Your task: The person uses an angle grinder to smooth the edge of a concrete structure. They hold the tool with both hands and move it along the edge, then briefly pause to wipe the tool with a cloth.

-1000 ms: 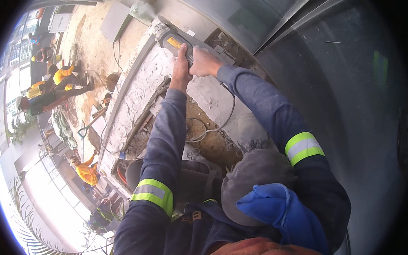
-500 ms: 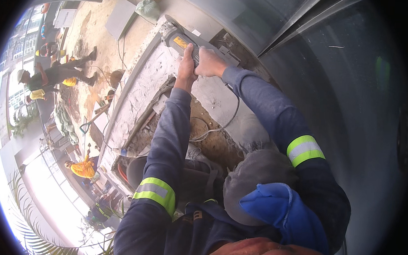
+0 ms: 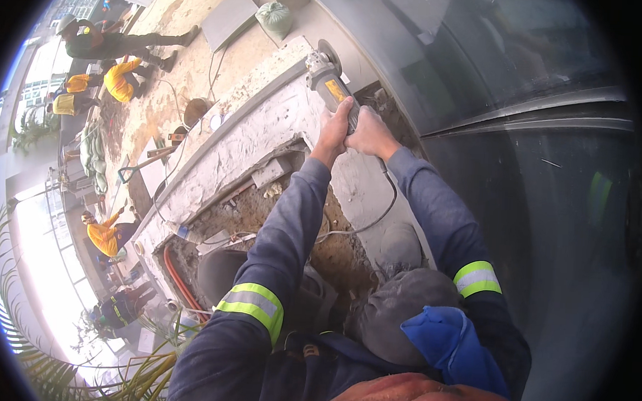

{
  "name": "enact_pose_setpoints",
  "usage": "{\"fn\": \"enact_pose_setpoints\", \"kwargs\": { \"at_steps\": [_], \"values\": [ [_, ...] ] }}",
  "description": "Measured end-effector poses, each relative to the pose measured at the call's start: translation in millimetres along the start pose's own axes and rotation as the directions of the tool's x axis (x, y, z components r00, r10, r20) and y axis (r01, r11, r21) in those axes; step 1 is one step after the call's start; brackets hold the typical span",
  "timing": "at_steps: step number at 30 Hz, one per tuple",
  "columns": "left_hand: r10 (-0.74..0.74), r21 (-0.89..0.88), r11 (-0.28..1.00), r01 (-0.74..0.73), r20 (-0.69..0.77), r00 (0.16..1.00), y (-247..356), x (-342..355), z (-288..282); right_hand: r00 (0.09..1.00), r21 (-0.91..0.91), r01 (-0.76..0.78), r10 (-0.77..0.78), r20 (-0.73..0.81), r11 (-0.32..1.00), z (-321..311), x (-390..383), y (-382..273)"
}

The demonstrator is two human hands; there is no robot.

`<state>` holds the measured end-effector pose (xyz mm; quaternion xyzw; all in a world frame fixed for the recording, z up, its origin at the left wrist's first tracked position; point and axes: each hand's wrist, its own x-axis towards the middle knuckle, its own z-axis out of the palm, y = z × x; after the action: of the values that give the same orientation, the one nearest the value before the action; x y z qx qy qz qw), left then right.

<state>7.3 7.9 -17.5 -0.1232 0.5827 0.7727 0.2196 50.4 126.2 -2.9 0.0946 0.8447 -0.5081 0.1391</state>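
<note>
Grey grinder (image 3: 331,90): holding with closed fingers of left hand (image 3: 332,133) and right hand (image 3: 373,134); seemingly trimming concrete (image 3: 263,122), next needing steady disc (image 3: 330,55) control.

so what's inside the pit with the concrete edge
Brown soil, a grey block and an orange pipe or hose show inside. The left sleeve and grey trousers cover part of it; what lies beneath them can't be seen.

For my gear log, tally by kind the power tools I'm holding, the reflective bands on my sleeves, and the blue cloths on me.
Angle grinder: 1
Reflective armbands: 2
Blue cloth: 1
Total: 4
</note>
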Motion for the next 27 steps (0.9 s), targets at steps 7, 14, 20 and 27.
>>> {"fn": "enact_pose_setpoints", "kwargs": {
  "at_steps": [7, 14, 20, 27],
  "values": [
    [-0.029, 0.048, 0.998, 0.029, 0.005, 1.0, 0.5, 2.0, -5.5, 1.0, 0.019, -0.021, 0.021, 0.012, 1.0, 1.3, -0.4, -0.5],
    [-0.034, 0.014, 0.999, 0.034, 0.005, 0.999, 2.5, 4.8, -2.1, 0.999, 0.005, -0.021, 0.021, 0.037, 1.0, -3.6, 2.9, -2.1],
    [-0.015, -0.006, 1.0, 0.016, 0.024, 1.0, 3.9, 4.0, -1.2, 0.999, -0.012, -0.039, 0.039, 0.024, 0.999, -8.2, -1.6, -10.7],
    [-0.028, -0.017, 0.999, 0.028, -0.004, 1.0, -8.4, -11.0, -1.3, 0.997, 0.027, -0.081, 0.08, 0.017, 0.996, -2.6, -19.4, -4.2]
  ]
}}
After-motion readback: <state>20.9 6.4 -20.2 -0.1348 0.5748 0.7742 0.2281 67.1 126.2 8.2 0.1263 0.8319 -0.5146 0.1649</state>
